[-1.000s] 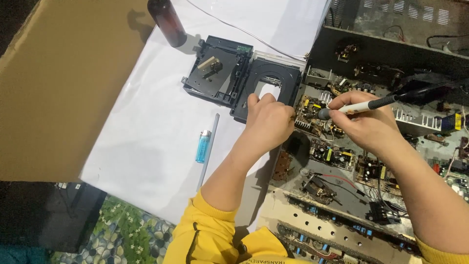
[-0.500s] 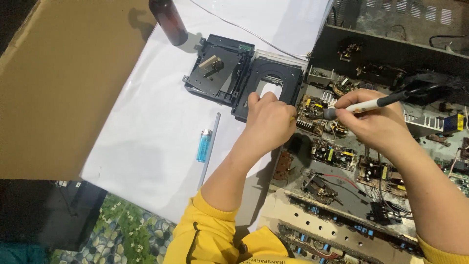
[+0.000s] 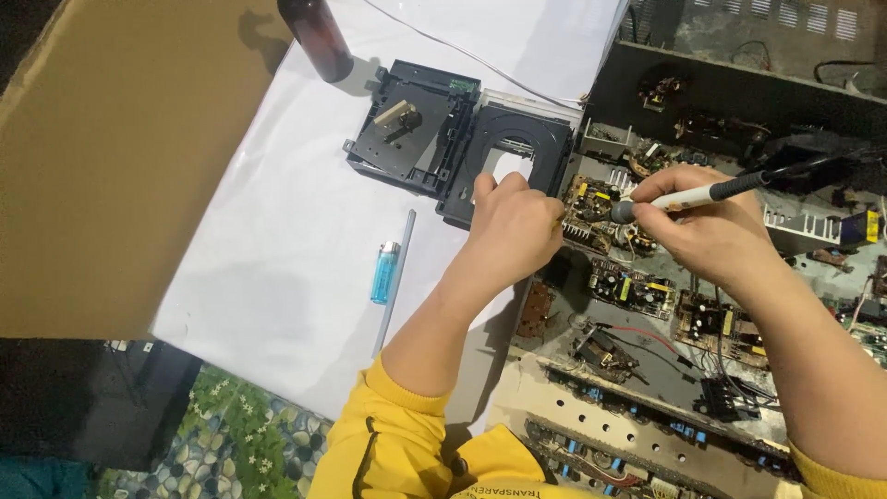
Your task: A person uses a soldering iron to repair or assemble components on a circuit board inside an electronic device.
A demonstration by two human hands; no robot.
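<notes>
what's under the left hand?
The left hand lies over the seam between the black disc tray and a small circuit board in the open chassis. Whatever its fingers pinch is covered; the soldering iron tip ends beside them.

A white sheet (image 3: 277, 240) covers the desk, with a brown cardboard panel (image 3: 111, 157) lying over its left part. On the sheet lie a blue lighter (image 3: 384, 273), a thin grey rod (image 3: 394, 282) just beside it, a brown bottle (image 3: 316, 37), two black disc-drive parts (image 3: 411, 125) and an opened electronics chassis (image 3: 702, 305).
</notes>
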